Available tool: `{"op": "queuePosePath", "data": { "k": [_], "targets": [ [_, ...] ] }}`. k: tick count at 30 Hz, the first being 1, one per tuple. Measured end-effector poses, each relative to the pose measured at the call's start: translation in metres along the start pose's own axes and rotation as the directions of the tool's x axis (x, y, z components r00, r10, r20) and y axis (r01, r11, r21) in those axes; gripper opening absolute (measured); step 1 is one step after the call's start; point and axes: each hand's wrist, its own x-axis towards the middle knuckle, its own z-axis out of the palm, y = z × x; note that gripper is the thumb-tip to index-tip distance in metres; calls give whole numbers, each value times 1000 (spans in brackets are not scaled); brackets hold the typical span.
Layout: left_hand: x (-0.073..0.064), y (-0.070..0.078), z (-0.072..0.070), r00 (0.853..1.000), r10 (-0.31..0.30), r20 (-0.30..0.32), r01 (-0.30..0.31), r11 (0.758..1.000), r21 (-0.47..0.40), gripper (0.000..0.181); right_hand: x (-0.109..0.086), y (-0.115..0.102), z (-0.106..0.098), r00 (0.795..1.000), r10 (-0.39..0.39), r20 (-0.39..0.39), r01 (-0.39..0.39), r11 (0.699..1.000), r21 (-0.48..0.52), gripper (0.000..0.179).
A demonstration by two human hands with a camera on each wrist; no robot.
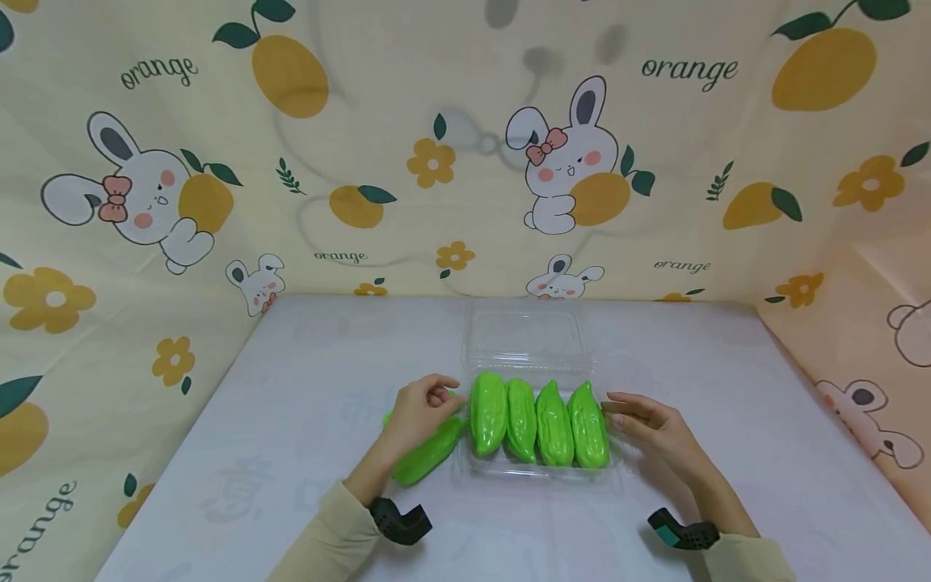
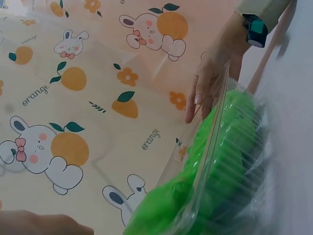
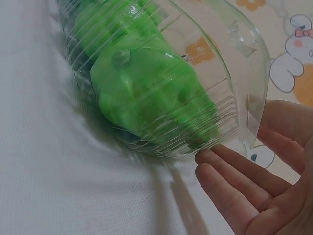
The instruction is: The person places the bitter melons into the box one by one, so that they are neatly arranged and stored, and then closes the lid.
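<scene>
In the head view, several glossy green bumpy gourds point(image 1: 488, 414) lie side by side in a clear plastic box point(image 1: 538, 471), its lid point(image 1: 525, 333) folded back. My left hand point(image 1: 425, 411), fingers loosely bent, is at the box's left side with nothing visible in its grasp. Beneath that hand another green gourd point(image 1: 429, 454) lies on the table, partly covered. At the box's right wall is my right hand point(image 1: 658, 428). The right wrist view shows this hand point(image 3: 274, 191) with extended fingers, the fingertips at the ribbed wall; whether they touch it is unclear.
A white cloth point(image 1: 291, 453) covers the table. Behind it and at both sides hangs a curtain point(image 1: 407, 97) printed with rabbits and oranges. Black bands with small devices point(image 1: 400, 521) sit on both wrists, below beige sleeves point(image 1: 327, 533).
</scene>
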Motion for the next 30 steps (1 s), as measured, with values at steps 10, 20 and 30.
{"op": "queuePosePath", "data": {
  "k": [10, 20, 30],
  "targets": [
    [-3, -8, -17, 999, 37, -24, -36, 998, 45, 21, 0, -1, 1, 1000, 2, -10, -2, 1000, -11, 44],
    [-5, -19, -33, 996, 68, -59, -65, 996, 57, 21, -1, -2, 1, 1000, -3, -19, 2, 1000, -19, 44],
    [-2, -39, -47, 996, 67, -62, -57, 987, 153, 27, 1, -2, 3, 1000, -9, -9, 9, 1000, -9, 45]
  ]
}}
